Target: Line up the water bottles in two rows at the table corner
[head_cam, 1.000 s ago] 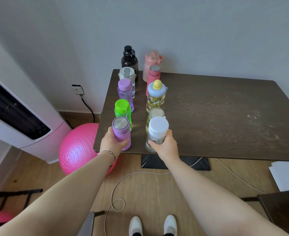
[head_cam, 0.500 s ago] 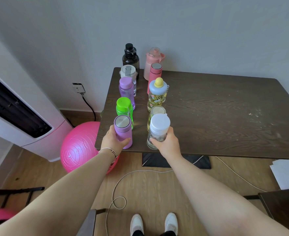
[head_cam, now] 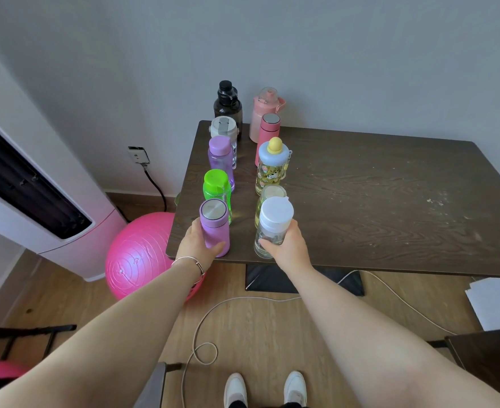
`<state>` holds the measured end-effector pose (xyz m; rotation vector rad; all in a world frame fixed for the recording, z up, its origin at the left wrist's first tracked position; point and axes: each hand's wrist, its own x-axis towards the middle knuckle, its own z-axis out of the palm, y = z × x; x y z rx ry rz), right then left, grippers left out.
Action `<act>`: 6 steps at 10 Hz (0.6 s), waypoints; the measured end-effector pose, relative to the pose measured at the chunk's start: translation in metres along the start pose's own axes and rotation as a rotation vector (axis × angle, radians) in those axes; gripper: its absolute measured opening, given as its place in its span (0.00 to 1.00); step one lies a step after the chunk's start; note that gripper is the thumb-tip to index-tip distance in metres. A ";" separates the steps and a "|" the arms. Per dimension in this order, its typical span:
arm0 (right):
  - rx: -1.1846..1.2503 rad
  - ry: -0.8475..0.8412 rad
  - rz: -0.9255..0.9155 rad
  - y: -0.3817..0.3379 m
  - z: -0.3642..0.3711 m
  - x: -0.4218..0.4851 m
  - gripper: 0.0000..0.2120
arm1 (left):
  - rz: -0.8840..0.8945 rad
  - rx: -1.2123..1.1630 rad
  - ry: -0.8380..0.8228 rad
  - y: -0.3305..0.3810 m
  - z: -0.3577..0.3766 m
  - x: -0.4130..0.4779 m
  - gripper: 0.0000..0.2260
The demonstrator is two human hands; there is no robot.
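Two rows of bottles run along the left end of the dark bench [head_cam: 375, 207], from the near edge toward the wall. In the left row we see, front to back, a lilac flask [head_cam: 215, 226], a green-capped bottle [head_cam: 217, 184], a purple bottle [head_cam: 220, 156], a grey-lidded bottle [head_cam: 223, 129] and a black jug [head_cam: 227, 103]. The right row holds a white-capped clear bottle [head_cam: 274, 226], a bottle [head_cam: 271, 195] just behind it, largely hidden, a yellow-knobbed bottle [head_cam: 272, 164], a pink flask [head_cam: 269, 134] and a pink jug [head_cam: 265, 111]. Our left hand [head_cam: 197, 244] wraps its fingers around the lilac flask; our right hand [head_cam: 287, 247] clasps the white-capped bottle. Both bottles appear to stand on the bench near its front edge. A pink ball [head_cam: 138, 257] lies on the floor beside the bench.
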<state>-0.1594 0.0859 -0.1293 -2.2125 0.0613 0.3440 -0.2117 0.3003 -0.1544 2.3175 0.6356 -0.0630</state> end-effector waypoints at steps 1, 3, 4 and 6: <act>-0.022 -0.007 -0.011 0.000 -0.002 -0.001 0.41 | 0.002 0.009 -0.003 0.000 -0.001 -0.003 0.34; -0.094 -0.014 -0.015 0.000 -0.008 -0.011 0.40 | 0.012 0.030 -0.030 0.000 -0.004 -0.020 0.35; -0.162 -0.014 -0.023 0.001 -0.015 -0.019 0.39 | 0.017 0.020 -0.034 0.002 -0.003 -0.032 0.34; -0.349 -0.024 -0.073 0.012 -0.033 -0.032 0.39 | -0.056 0.004 -0.073 0.005 0.013 -0.055 0.32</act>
